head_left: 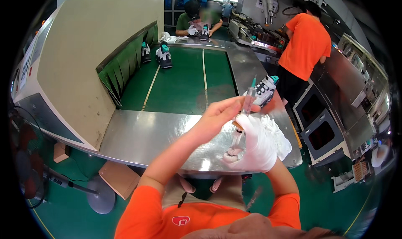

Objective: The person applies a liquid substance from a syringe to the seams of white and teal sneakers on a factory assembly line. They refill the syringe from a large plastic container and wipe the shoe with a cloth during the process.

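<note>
My bare left hand (228,111) is closed around the clear barrel of a syringe (249,100), whose green tip points up and away. Just below it, my right hand (257,145), in a white glove, is closed around a clear syringe plunger (237,138) with a black stopper at its top. Its fingertips are partly hidden by the glove. A white, black and teal sneaker (264,90) lies on the metal table (155,134) beyond my hands. White cloth (277,134) is bunched beside the right glove.
A green conveyor belt (180,84) carries two more sneakers (163,57) near the green flap curtain (125,67) of a beige machine (96,50). Across the belt, a person in green (182,23) handles a shoe. Another person in orange (305,42) stands at machinery on the right.
</note>
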Demonstrator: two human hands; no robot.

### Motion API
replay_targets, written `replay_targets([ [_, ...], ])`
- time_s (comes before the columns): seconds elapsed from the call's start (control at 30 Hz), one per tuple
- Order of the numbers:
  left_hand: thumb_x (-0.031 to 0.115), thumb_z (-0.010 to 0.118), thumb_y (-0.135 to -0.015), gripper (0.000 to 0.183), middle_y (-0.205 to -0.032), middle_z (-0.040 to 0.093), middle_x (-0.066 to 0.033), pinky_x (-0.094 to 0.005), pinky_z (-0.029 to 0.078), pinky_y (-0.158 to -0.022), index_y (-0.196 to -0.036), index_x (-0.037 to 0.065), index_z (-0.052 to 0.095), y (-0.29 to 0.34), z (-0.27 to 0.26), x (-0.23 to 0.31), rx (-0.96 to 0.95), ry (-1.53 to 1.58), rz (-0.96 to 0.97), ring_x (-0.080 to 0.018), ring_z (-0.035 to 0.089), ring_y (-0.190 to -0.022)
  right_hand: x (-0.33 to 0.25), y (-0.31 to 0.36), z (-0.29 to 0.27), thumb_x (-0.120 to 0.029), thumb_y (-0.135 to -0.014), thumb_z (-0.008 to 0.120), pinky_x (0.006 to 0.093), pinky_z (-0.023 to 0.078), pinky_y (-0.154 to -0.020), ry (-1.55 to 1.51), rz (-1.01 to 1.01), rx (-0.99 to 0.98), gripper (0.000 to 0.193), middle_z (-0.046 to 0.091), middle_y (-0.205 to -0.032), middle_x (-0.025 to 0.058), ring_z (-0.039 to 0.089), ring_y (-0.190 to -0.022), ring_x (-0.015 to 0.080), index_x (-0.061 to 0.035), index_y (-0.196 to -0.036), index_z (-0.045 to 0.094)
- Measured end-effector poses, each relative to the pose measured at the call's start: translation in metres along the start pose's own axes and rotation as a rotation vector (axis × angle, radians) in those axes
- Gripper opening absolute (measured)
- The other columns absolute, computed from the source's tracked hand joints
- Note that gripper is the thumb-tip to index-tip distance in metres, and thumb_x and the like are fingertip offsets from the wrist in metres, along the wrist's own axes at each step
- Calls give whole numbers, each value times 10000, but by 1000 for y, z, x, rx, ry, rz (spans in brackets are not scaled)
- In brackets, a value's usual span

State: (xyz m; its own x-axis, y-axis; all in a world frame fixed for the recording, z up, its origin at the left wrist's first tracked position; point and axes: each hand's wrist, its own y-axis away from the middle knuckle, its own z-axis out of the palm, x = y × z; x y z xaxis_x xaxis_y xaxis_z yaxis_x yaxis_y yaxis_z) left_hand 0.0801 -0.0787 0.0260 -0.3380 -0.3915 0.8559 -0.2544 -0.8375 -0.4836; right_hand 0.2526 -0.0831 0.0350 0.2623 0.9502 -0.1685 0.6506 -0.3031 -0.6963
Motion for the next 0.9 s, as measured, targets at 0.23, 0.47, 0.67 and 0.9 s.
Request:
replay_targets([
  [0.23, 282, 449, -1024, 486, -784, 598, -70, -301, 445, -827, -1260, -133, 535, 5, 31, 0, 277, 251, 129, -178, 565, -864, -10, -11, 14, -179, -603, 778, 453, 473, -759, 50, -36, 8, 783, 538, -1110, 218, 560, -929, 413, 21, -1263, 407],
  [0.47, 307, 431, -1044, 503, -957, 654, -103, -337, 450, -957, -1328, -101, 507, 3, 14, -10, 163, 166, 175, -204, 601, -1007, -1, -16, 17, -131, -597, 751, 457, 494, -750, 143, -49, 19, 611, 554, -1060, 200, 575, -919, 399, -39, -1147, 501],
  [0.67, 238, 456, -1040, 382, -1147, 656, -111, -353, 455, -977, -1329, 15, 569, 2, -41, -31, 211, -465, 325, -201, 592, -1095, 12, -18, -15, -115, -573, 739, 427, 484, -798, 460, -132, 84, 652, 531, -1118, 167, 577, -947, 349, -73, -1190, 532],
  [0.9, 176, 588, -935, 338, -1082, 628, -119, -401, 467, -929, -1259, 85, 618, 28, -110, -104, 223, -1161, 331, -309, 566, -1079, 16, -22, -38, -226, -425, 907, 440, 447, -924, 601, -28, -69, 930, 523, -1217, 147, 511, -1106, 359, -72, -1252, 509],
])
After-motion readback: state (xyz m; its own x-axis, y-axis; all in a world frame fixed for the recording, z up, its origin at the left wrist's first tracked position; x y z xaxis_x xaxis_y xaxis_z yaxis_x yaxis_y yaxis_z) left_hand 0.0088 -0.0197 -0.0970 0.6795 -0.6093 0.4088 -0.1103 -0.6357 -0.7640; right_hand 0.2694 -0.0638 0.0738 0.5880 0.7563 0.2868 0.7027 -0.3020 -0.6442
